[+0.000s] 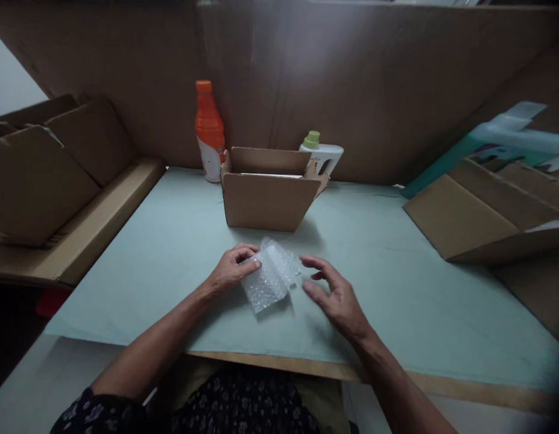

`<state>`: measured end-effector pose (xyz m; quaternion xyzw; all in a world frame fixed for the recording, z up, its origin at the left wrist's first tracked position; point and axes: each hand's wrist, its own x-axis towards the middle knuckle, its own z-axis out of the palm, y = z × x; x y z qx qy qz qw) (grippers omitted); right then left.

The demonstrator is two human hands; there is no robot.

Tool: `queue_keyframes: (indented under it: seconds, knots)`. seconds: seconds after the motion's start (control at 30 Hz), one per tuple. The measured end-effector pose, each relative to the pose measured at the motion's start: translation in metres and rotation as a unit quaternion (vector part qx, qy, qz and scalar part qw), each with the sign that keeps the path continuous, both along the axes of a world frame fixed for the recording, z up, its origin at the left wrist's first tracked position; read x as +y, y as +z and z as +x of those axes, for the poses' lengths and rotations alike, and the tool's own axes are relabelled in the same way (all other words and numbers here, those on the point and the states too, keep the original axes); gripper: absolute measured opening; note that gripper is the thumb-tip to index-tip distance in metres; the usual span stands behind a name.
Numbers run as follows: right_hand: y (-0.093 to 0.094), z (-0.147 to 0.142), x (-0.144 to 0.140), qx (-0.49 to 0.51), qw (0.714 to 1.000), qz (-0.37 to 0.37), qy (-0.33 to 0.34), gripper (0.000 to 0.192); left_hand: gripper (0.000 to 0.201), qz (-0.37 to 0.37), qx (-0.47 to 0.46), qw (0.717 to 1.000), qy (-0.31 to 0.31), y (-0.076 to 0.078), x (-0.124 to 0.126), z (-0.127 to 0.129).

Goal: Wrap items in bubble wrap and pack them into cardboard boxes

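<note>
A folded piece of clear bubble wrap (269,274) is over the middle of the table, near its front edge. My left hand (236,264) grips its left side between thumb and fingers. Just right of the wrap, my right hand (331,292) is apart from it, with thumb and fingers spread and nothing between them. Beyond both hands stands an open cardboard box (265,202) with its top flaps up. A white edge shows inside that box, but the rest of its contents is hidden.
Behind the box stand an orange bottle (210,129) and a white jug with a green cap (327,154). Cardboard boxes (39,181) line the left side. At right, an open box (478,211) sits before a teal container (478,144). Tall cardboard (351,90) walls the back.
</note>
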<state>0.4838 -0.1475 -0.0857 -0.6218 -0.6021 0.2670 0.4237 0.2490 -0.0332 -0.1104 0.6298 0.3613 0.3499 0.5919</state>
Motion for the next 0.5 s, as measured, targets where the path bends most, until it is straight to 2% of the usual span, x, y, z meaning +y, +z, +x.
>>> queue_keyframes:
  seconds: [0.1, 0.17, 0.23, 0.37, 0.5]
  knots:
    - [-0.008, -0.025, 0.01, -0.047, 0.998, 0.015, 0.048, 0.061, 0.022, 0.078, 0.018, 0.996, -0.033, -0.002, -0.001, 0.0]
    - [-0.016, -0.035, 0.02, -0.059, 0.996, 0.039, 0.055, 0.043, 0.021, 0.127, 0.026, 0.991, -0.043, -0.004, -0.002, -0.002]
    - [-0.019, -0.038, 0.025, -0.036, 0.997, 0.066, 0.034, 0.022, 0.019, 0.173, 0.018, 0.984, -0.035, -0.004, -0.001, -0.007]
    - [-0.006, -0.025, 0.014, 0.052, 0.996, 0.073, -0.011, 0.019, 0.006, 0.274, -0.008, 0.962, 0.009, 0.005, 0.001, -0.018]
    - [0.006, -0.007, 0.004, 0.072, 0.997, 0.035, -0.022, 0.018, 0.004, 0.329, -0.017, 0.944, 0.01, 0.014, -0.002, -0.022]
